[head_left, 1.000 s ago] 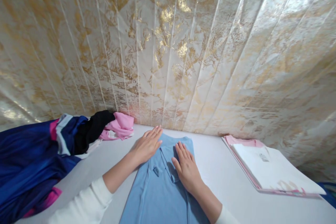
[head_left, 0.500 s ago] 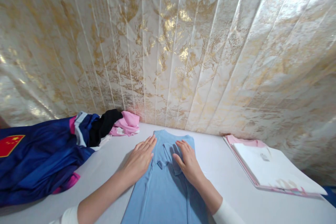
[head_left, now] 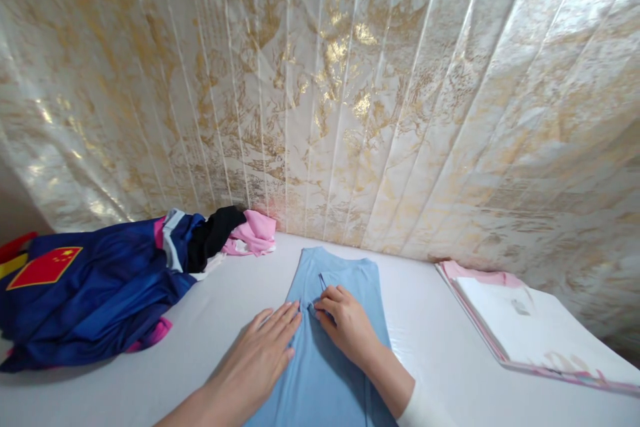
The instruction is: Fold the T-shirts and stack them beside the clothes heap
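The right hand (head_left: 349, 327) has its fingertips together in a grip on a small fold of the light-blue top (head_left: 325, 383). The left hand (head_left: 263, 350) lies flat, fingers extended, its fingertips at the top's left edge. The top lies folded lengthwise on the white worktop (head_left: 425, 353), neckline toward the gold-patterned sheeting (head_left: 310, 93). Right of it, a folded white garment (head_left: 545, 330) rests on a pink garment (head_left: 480, 273); its grey neck print (head_left: 520, 307) is too small to read. At left lies a dark-blue garment (head_left: 115, 300) bearing a red patch (head_left: 47, 267) with yellow stars, beside a black cloth (head_left: 215, 233) and a pink cloth (head_left: 255, 230).
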The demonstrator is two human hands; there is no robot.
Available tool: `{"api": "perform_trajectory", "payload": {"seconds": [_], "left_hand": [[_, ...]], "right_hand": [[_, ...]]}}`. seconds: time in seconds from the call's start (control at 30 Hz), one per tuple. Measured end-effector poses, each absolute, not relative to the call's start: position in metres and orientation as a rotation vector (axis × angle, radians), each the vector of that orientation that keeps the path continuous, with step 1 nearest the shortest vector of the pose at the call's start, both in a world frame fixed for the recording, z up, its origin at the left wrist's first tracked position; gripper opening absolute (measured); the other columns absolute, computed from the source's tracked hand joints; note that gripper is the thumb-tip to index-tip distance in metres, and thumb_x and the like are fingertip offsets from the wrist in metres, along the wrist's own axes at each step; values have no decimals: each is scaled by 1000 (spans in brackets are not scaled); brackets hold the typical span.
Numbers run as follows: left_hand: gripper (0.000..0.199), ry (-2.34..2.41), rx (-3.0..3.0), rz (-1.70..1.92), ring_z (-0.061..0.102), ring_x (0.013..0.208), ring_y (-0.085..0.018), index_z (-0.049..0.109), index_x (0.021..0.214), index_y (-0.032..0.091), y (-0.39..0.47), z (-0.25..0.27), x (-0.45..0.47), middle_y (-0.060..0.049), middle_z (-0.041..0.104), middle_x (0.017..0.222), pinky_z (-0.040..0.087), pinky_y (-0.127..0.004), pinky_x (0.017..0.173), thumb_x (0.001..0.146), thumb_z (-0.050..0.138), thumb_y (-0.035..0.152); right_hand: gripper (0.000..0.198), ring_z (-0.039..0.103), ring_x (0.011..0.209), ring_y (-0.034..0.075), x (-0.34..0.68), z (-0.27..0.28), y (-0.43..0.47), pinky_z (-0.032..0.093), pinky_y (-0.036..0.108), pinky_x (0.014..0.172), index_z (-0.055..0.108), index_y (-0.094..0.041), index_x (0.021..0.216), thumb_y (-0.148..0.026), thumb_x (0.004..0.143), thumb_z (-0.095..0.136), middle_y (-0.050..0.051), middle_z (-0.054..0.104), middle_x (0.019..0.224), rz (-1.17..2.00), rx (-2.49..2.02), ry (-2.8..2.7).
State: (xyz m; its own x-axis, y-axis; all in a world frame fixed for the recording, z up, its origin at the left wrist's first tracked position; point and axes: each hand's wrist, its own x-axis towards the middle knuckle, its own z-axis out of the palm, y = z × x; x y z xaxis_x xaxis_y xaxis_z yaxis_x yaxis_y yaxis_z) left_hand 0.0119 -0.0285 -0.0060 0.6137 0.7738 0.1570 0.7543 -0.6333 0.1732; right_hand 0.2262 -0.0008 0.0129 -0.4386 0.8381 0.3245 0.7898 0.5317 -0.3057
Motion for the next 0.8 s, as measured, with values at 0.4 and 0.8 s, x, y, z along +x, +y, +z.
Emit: {"api": "perform_trajectory", "payload": {"seconds": [0.4,0.8], "left_hand": [[16,1564,2514,298,63,93,-21,55,101,20,6,29,54,-6,65,97,48,-29,81,86,54,14],[21,1699,2399,103,70,85,-25,52,107,18,18,28,62,-9,70,86,49,-30,70,89,43,11]], "right_hand": [[16,56,89,17,215,10,11,42,27,81,66,-21,93,-14,81,57,2,64,92,161,-1351,-2340],[25,55,87,18,216,5,7,42,28,81,64,-20,93,-4,81,50,2,65,89,203,-1337,-2312]]}}
